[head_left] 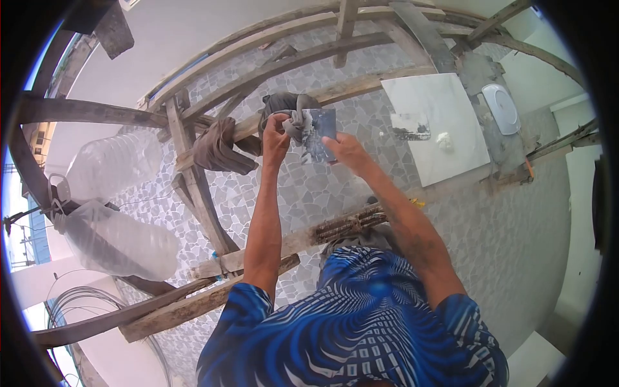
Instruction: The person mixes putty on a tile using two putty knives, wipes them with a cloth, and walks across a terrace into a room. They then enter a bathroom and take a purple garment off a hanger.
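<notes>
My left hand [276,138] grips a grey rag [291,111] and presses it against a small square tile piece [320,134]. My right hand [348,151] holds that tile piece by its lower right edge. The tile's face looks dark and smeared. Both arms reach forward over a wooden pole [361,82], from blue patterned sleeves [361,322].
Rough wooden scaffold poles [193,174] cross all around. A brown cloth [219,148] hangs on one pole. Two big clear plastic bottles [119,242] are tied at the left. A white tile [445,122] with mortar blobs and a white oval dish [501,108] lie to the right. Stone-patterned paving [490,238] lies below.
</notes>
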### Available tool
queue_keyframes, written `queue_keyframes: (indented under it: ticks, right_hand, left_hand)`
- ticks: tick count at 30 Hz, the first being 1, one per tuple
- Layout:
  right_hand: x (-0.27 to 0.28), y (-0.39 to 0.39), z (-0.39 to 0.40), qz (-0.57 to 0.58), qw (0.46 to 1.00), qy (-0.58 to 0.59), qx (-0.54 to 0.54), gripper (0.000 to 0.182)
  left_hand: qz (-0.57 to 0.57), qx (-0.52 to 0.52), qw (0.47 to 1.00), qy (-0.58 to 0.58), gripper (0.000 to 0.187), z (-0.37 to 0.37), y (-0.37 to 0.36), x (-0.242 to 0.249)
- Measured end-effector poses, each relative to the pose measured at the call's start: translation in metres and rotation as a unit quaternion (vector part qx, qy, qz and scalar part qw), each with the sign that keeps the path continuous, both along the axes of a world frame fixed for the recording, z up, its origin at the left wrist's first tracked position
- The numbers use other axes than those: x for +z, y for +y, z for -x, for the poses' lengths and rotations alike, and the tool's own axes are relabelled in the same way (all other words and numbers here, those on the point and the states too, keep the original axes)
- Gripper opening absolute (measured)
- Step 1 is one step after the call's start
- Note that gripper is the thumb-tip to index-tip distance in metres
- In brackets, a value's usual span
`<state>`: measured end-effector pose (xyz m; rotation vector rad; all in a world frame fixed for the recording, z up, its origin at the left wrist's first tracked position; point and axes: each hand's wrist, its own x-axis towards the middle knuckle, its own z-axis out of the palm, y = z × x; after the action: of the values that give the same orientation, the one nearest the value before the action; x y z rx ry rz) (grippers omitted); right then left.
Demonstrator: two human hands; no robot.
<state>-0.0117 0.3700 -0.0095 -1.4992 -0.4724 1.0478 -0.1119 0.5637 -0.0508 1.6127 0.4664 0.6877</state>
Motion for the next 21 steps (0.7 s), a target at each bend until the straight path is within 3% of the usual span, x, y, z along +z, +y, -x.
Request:
queue_keyframes:
  ticks: [2,6,9,12,15,18,21]
  right_hand:
    - [-0.003,0.0,-0.003,0.014,1.0,-0.017,-0.01,0.036]
    - [0.007,0.001,-0.006,0.064,0.987,-0.148,0.017,0.037]
    - [0.014,0.006,-0.005,0.037,0.991,-0.131,0.005,0.037]
    - [0.024,0.004,-0.001,0.044,0.997,-0.065,-0.024,0.039]
    - [0.011,-0.001,-0.002,0.033,0.998,-0.053,-0.03,0.04]
    - [0.011,-0.004,-0.001,0.072,0.989,-0.12,-0.038,0.039]
    - [-0.007,-0.002,-0.002,0.043,0.942,-0.327,-0.067,0.037]
  left_hand:
    - [-0.046,0.091,0.995,0.013,0.027,0.002,0.001,-0.002]
    - [0.018,0.022,0.996,-0.09,0.017,0.003,0.006,-0.003]
    - [-0.04,0.008,0.998,-0.053,0.018,0.004,0.007,-0.008]
    - [-0.002,0.005,0.998,-0.061,0.018,0.007,-0.002,-0.006]
    - [0.209,0.016,0.972,-0.108,0.02,0.008,-0.024,-0.001]
    - [0.255,-0.016,0.96,-0.116,0.022,0.014,-0.033,-0.013]
    - [0.247,-0.057,0.964,-0.085,0.021,0.019,-0.039,-0.025]
